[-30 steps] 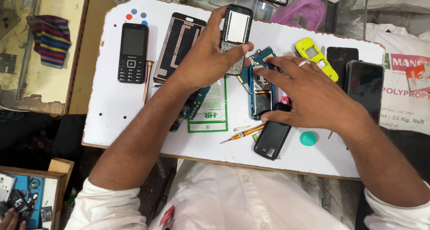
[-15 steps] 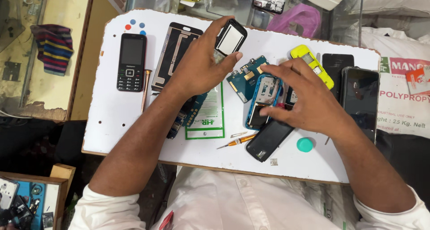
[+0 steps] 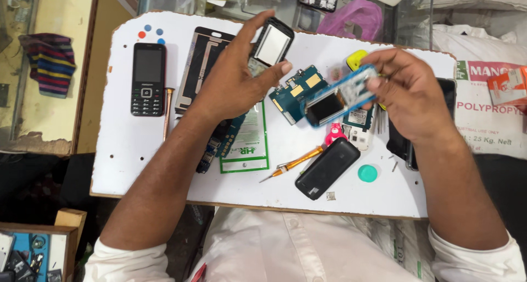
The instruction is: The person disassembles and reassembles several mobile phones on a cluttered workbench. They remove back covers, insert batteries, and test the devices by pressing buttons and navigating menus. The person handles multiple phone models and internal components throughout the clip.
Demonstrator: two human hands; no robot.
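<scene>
The right hand (image 3: 409, 92) grips a blue phone frame (image 3: 341, 95) by its far end, fingers closed over the upper edge and thumb beneath, holding it raised above the white board (image 3: 126, 150). The frame's long axis slants from this hand down toward the left hand, so its free end points at that hand's thumb. The left hand (image 3: 233, 81) is closed on a small display module (image 3: 273, 43), pinched upright between fingertips and thumb, just up and left of the frame's free end, with a clear gap between them. A teal circuit board (image 3: 293, 92) lies beneath that gap, an orange screwdriver (image 3: 293, 164) nearer the body.
</scene>
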